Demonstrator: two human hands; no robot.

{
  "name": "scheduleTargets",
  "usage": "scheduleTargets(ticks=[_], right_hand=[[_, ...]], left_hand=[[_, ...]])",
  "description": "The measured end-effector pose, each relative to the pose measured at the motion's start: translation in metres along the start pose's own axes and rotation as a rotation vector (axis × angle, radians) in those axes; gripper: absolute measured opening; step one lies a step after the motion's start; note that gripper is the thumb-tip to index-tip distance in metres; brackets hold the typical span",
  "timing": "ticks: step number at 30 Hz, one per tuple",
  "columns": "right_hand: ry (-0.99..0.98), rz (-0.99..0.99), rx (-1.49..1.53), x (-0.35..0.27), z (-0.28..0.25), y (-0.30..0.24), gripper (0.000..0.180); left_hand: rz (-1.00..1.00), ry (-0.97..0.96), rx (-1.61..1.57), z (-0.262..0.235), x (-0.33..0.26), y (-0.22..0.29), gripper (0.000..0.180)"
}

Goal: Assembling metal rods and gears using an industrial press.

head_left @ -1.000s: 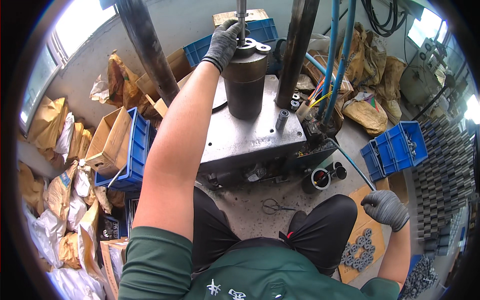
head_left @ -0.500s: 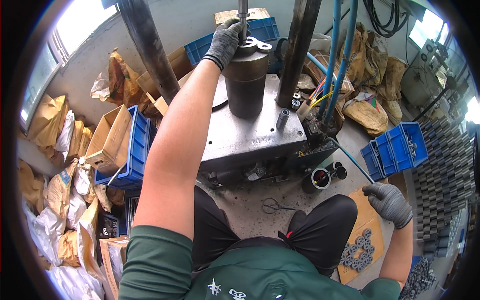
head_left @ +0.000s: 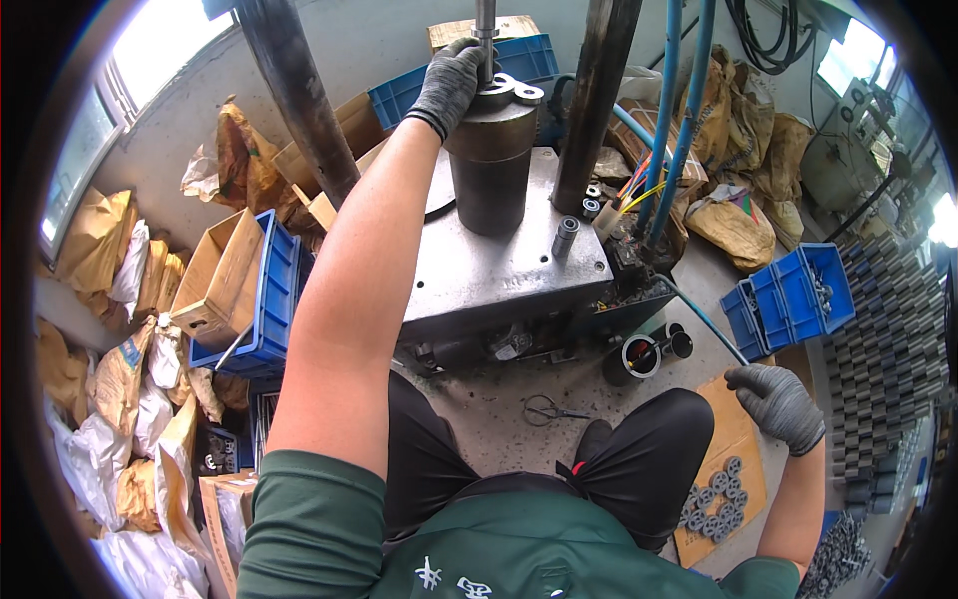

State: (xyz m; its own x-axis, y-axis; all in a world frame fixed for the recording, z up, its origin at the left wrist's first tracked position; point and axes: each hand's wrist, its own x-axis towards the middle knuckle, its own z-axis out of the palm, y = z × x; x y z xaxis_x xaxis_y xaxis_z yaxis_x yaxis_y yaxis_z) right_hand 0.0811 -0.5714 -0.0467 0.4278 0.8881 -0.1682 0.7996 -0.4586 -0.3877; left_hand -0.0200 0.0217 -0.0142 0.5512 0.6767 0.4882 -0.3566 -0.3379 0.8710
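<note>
My gloved left hand (head_left: 449, 82) reaches up to a vertical steel rod (head_left: 485, 50), its fingers closed round it. The rod stands over a dark steel cylinder (head_left: 491, 170) on the flat top of a press base (head_left: 464, 265). Several shiny metal rings (head_left: 528, 94) lie on the cylinder's upper face beside the rod. Off to the right, my gloved right hand (head_left: 783, 409) is closed on the end of a long thin lever (head_left: 711, 325) that slopes up toward the machine. A small stacked metal part (head_left: 567, 232) stands at the plate's right edge.
Thick steel columns (head_left: 597, 110) and blue hoses (head_left: 687, 130) rise round the press. Blue bins (head_left: 798, 295) and stacked metal tubes (head_left: 883, 349) stand right. Scissors (head_left: 552, 409) and dark pots (head_left: 631, 359) are on the floor. Grey rings (head_left: 720, 499) lie on cardboard. Sacks (head_left: 130, 379) crowd the left.
</note>
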Motion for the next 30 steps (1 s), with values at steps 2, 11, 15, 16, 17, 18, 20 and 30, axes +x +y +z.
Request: scheduleTargets(ticks=[2, 11, 15, 16, 17, 18, 20, 30], right_hand=[[0.018, -0.029, -0.023, 0.000, 0.000, 0.002, 0.028], [0.091, -0.024, -0.026, 0.002, -0.001, 0.002, 0.027], [-0.072, -0.028, -0.049, 0.000, 0.000, 0.008, 0.028], [-0.072, -0.027, -0.050, 0.001, -0.003, 0.005, 0.028], [-0.008, -0.021, -0.042, 0.002, -0.004, 0.003, 0.028], [0.056, -0.016, -0.035, 0.004, -0.006, 0.002, 0.028], [0.081, 0.002, -0.034, 0.006, -0.006, 0.002, 0.028], [0.181, -0.048, -0.057, 0.007, -0.005, 0.000, 0.025]], left_hand=[[0.001, 0.002, -0.046, 0.000, 0.000, 0.001, 0.026], [-0.004, 0.012, -0.008, 0.002, -0.004, 0.005, 0.026], [-0.005, 0.012, -0.003, 0.003, -0.004, 0.006, 0.026], [-0.009, 0.020, -0.005, 0.004, -0.004, 0.006, 0.026], [-0.013, 0.029, -0.005, 0.004, -0.004, 0.006, 0.026], [-0.012, 0.029, -0.005, 0.004, -0.004, 0.006, 0.026], [-0.007, 0.021, -0.005, 0.003, -0.004, 0.005, 0.026], [0.028, 0.011, 0.013, 0.002, 0.000, 0.002, 0.027]])
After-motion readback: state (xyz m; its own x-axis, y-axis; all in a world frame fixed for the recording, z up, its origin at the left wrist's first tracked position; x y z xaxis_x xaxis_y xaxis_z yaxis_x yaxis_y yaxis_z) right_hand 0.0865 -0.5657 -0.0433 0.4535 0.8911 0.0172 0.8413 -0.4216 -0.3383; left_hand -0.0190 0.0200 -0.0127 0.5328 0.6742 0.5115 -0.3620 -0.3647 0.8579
